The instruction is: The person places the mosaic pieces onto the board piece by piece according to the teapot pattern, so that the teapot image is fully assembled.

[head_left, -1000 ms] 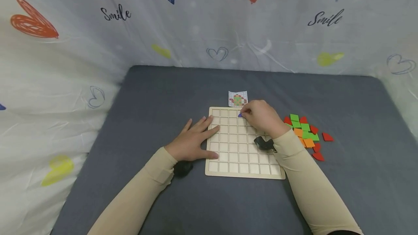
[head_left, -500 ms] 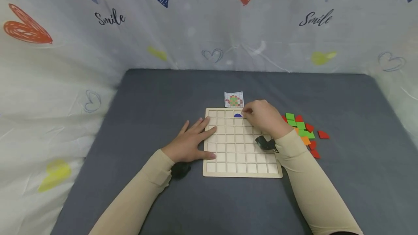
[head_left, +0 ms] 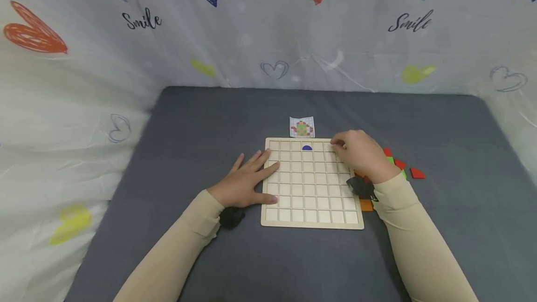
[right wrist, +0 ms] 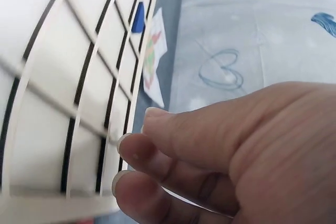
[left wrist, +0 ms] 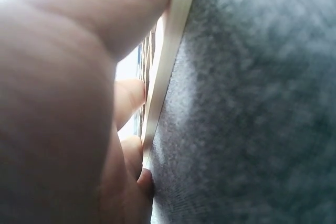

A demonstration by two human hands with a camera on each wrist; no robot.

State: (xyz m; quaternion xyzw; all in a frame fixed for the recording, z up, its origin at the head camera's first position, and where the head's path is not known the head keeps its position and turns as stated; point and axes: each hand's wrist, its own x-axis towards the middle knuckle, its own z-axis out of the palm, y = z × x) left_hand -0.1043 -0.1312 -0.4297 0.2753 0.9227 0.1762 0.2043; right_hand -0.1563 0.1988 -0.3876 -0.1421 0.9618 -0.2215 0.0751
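A pale wooden grid board [head_left: 312, 225] lies on the grey cloth. In a cell of its far row sits a blue half-round tile [head_left: 307, 147], which the right wrist view shows near the board's far edge. My left hand [head_left: 247, 178] rests along the board's left edge, fingers spread and straight, thumb and fingertips on the board. Over the far right corner is my right hand [head_left: 362, 153], its fingers loosely bent. In the right wrist view, the thumb [right wrist: 189, 132] and fingers stand a little apart with nothing between them.
A small printed picture card [head_left: 302, 127] lies just beyond the board's far edge. Several red, green and orange tiles lie right of the board, partly hidden by the right hand, such as a red tile [head_left: 417, 173] and an orange tile [head_left: 366, 205]. A patterned curtain [head_left: 251, 36] hangs behind.
The right fingers have let go of the blue half-round tile, leaving it in its cell. That hand has moved right toward the board's corner. The left hand stays put.
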